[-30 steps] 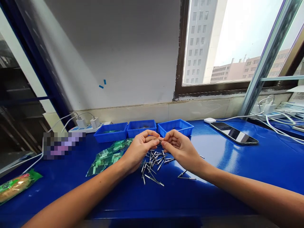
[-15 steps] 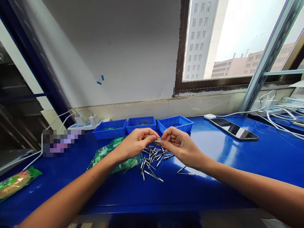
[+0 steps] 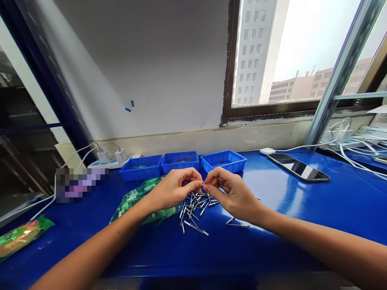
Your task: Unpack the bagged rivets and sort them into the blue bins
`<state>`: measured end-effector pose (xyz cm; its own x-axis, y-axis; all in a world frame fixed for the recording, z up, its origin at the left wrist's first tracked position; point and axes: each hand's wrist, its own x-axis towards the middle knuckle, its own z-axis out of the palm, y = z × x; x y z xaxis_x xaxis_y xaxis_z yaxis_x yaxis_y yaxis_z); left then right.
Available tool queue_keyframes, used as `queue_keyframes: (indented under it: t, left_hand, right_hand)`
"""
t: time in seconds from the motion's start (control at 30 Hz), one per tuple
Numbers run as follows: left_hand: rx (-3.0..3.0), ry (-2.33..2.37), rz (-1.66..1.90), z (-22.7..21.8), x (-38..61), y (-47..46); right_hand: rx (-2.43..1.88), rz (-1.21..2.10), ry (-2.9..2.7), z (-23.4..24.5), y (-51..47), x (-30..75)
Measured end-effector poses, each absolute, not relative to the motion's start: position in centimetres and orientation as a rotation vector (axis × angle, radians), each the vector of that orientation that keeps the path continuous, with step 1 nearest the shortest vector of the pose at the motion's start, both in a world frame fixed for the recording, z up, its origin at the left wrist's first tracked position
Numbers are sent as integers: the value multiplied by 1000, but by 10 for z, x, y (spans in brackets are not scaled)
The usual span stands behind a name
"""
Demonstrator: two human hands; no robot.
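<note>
Tabletop [image 3: 287,225] is carrying rivets [image 3: 196,207]; L hand [image 3: 173,189] & R hand [image 3: 234,193] grips are both pinching one part [image 3: 203,184] above them, likely for alignment.

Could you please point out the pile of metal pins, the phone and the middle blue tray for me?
pile of metal pins [image 3: 196,205], head view, on the dense middle of the heap.
phone [image 3: 298,167], head view, on the middle of its screen.
middle blue tray [image 3: 180,165], head view, on its front wall.
</note>
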<state>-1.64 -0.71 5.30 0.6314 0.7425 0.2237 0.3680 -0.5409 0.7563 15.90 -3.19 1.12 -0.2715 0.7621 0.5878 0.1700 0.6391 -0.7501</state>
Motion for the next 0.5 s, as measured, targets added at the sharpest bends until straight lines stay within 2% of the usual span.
queue_keyframes:
  t: [0.2,0.5]
  left_hand:
    - [2150,927,768,52,-13,-9]
    - [1892,646,737,53,-19,-5]
  right_hand:
    - [-789,730,-1768,9,-27,159]
    - [-692,773,-1736,16,-40,159]
